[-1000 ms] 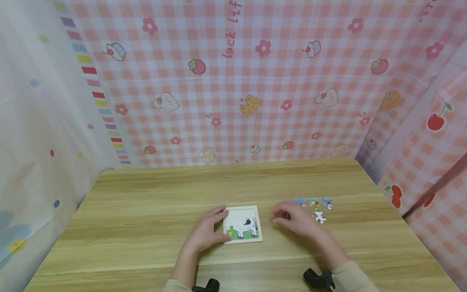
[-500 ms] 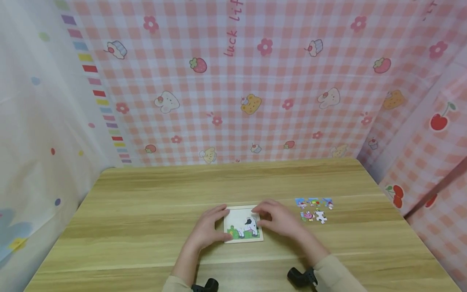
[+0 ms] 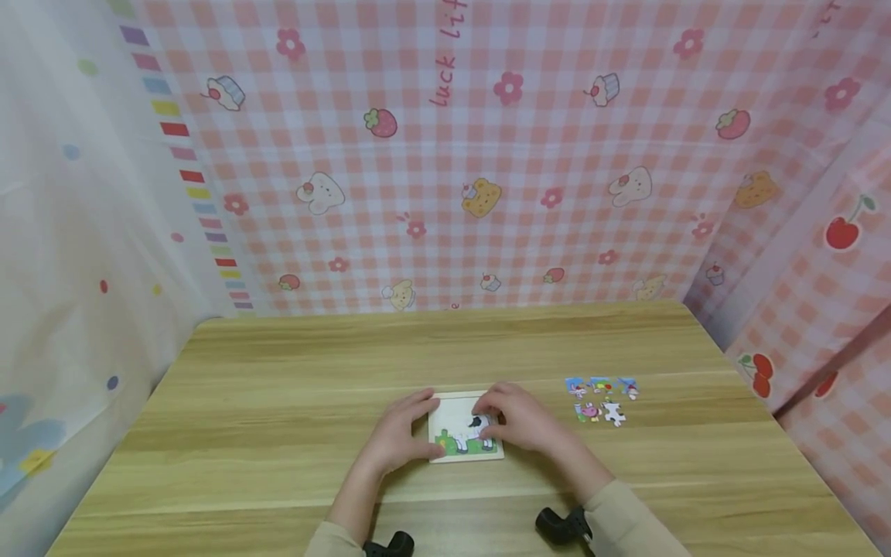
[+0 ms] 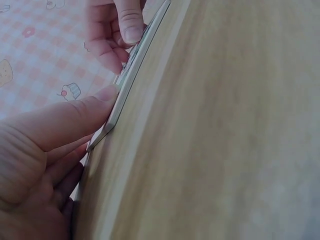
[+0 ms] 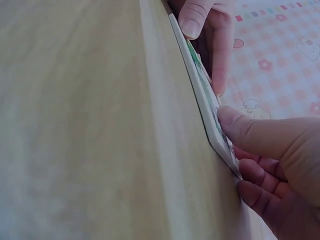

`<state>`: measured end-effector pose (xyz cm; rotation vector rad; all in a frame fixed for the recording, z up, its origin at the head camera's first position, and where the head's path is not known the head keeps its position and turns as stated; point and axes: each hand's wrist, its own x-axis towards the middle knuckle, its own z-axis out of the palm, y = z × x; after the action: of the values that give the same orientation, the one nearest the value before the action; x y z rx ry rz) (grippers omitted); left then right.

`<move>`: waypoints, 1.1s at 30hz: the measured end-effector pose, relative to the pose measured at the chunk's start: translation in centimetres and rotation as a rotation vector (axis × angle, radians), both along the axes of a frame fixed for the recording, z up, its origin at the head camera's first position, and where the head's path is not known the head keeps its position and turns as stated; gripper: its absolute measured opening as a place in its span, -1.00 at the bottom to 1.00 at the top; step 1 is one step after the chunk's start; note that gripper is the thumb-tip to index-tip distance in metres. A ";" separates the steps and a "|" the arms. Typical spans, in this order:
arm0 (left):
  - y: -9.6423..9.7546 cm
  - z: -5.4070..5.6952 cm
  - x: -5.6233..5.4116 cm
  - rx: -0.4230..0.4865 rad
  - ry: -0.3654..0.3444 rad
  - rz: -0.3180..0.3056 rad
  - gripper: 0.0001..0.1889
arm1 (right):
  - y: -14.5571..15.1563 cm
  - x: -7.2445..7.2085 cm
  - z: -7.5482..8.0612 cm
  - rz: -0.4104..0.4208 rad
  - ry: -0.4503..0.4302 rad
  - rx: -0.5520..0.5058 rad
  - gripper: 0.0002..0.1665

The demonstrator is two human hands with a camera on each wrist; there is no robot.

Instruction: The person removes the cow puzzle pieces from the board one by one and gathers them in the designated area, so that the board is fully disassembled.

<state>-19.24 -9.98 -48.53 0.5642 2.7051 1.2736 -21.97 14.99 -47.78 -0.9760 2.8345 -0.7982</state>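
Observation:
A small square puzzle board [image 3: 448, 408] with a pale wooden rim lies flat on the table. Pieces with a cow's body and green grass fill its lower and right parts, while its upper left is bare white. My left hand [image 3: 398, 435] grips the board's left side, the thumb on the lower left corner. My right hand [image 3: 525, 420] reaches over the right side, thumb and fingertips touching at the black-and-white cow piece [image 3: 476, 422]. Whether they pinch it is hidden. In the right wrist view, the right thumb [image 5: 245, 127] lies on the board.
Several loose puzzle pieces lie right of the board: a row of blue-edged ones [image 3: 601, 385], a pink one [image 3: 588, 411] and a white one [image 3: 613, 413]. A pink checked cloth [image 3: 445, 155] hangs behind the wooden table [image 3: 278, 402].
My right hand has moved left from beside the board, first to its right edge, then onto the cow piece. My left hand has kept its hold on the board.

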 end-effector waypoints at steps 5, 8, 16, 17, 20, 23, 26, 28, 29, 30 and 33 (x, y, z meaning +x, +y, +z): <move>0.0 0.0 0.0 -0.001 -0.015 0.004 -0.23 | -0.3 -0.1 0.2 -0.017 -0.047 0.006 -0.70; 0.0 -0.1 -0.1 0.002 -0.015 0.002 -0.24 | -0.4 0.0 0.4 -0.018 -0.054 0.000 -0.72; 0.1 0.1 0.0 -0.005 -0.031 0.008 -0.23 | -0.6 0.4 0.5 -0.035 -0.070 -0.048 -0.71; 0.1 0.1 0.0 -0.006 -0.032 0.009 -0.23 | -0.6 0.4 0.4 -0.035 -0.067 -0.053 -0.70; 0.1 0.0 0.0 -0.003 -0.033 0.009 -0.23 | -0.7 0.4 0.3 -0.030 -0.051 -0.070 -0.70; 0.1 0.0 -0.1 -0.001 -0.030 0.006 -0.23 | -0.6 0.5 0.2 -0.033 -0.045 -0.088 -0.71; 0.1 0.1 0.0 -0.007 -0.023 0.001 -0.23 | -0.6 0.6 0.2 -0.047 -0.053 -0.097 -0.74; 0.0 0.1 0.0 -0.011 -0.018 -0.001 -0.23 | -0.6 0.5 0.1 -0.053 -0.060 -0.103 -0.76; 0.0 0.1 0.1 -0.013 -0.017 -0.002 -0.23 | -0.6 0.5 0.1 -0.052 -0.064 -0.107 -0.77; 0.0 0.2 0.1 -0.015 -0.016 -0.003 -0.23 | -0.6 0.4 0.0 -0.050 -0.068 -0.113 -0.78; 0.0 0.2 0.1 -0.014 -0.012 -0.006 -0.23 | -0.4 0.3 -0.2 -0.037 -0.068 -0.141 -0.80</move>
<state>-19.18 -9.95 -48.34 0.5609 2.6979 1.2512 -21.66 14.55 -47.95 -0.8960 2.7782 -1.0265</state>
